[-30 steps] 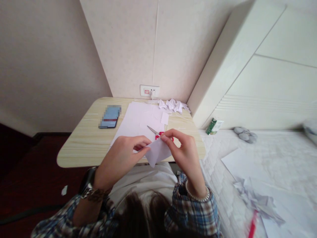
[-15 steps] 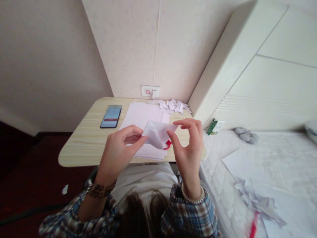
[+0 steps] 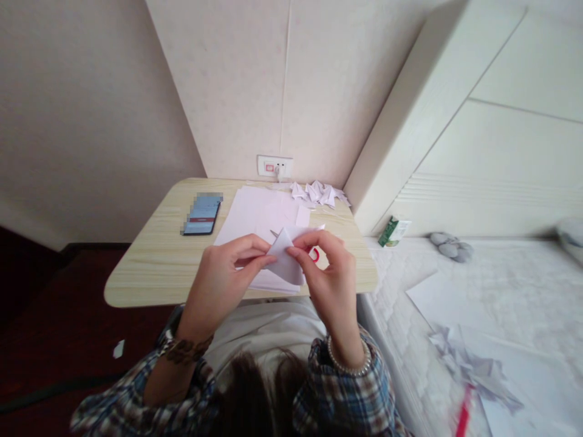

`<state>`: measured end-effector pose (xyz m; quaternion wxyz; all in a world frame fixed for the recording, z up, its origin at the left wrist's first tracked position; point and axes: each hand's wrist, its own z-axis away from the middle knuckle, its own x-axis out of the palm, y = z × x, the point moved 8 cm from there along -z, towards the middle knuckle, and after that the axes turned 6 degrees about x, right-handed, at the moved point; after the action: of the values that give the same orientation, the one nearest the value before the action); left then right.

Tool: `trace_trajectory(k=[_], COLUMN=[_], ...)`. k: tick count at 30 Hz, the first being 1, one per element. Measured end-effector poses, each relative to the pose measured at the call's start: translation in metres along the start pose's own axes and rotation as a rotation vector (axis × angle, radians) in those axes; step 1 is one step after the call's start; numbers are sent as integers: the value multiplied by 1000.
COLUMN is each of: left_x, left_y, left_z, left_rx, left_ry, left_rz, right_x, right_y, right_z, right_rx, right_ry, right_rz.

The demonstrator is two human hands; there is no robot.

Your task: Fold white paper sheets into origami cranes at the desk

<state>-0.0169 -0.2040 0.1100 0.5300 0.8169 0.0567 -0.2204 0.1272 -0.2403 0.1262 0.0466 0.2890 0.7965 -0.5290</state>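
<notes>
Between my hands, above the table, is a partly folded piece of white paper (image 3: pixel 288 267). My left hand (image 3: pixel 230 267) pinches its left edge between thumb and fingers. On the paper's right side, my right hand (image 3: pixel 325 264) is closed with thumb and forefinger pressing a fold near the middle. Red-handled scissors (image 3: pixel 316 254) lie just behind the paper; a blade tip shows, and the rest is mostly covered. Under the hands sits a stack of white paper sheets (image 3: pixel 255 209).
A phone (image 3: pixel 201 217) lies on the wooden table (image 3: pixel 146 267). Several folded paper pieces (image 3: pixel 319 193) rest at the back by the wall socket (image 3: pixel 274 166). On the bed at right are a green-and-white carton (image 3: pixel 394 232), a grey object (image 3: pixel 450 246) and crumpled paper (image 3: pixel 478 370).
My right hand has moved left and in over the paper, from its right corner to a fold near the middle. The paper is now folded narrower. My left hand keeps its pinch.
</notes>
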Motion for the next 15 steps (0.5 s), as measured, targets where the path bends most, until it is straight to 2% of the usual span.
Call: trace_trajectory(k=[7,11,15], left_x=[3,11,15], left_y=[1,1,2], left_z=[1,3,3], left_rx=[17,38,57], left_ry=[-43,-122,-170], left_rz=[-45,-93,-125], right_x=[0,-2,-3], right_y=[7,5,8], right_z=[-1,-1,0], right_rx=[57,44,92], right_ry=[-17,-4,22], right_rz=[-58,-56,-51])
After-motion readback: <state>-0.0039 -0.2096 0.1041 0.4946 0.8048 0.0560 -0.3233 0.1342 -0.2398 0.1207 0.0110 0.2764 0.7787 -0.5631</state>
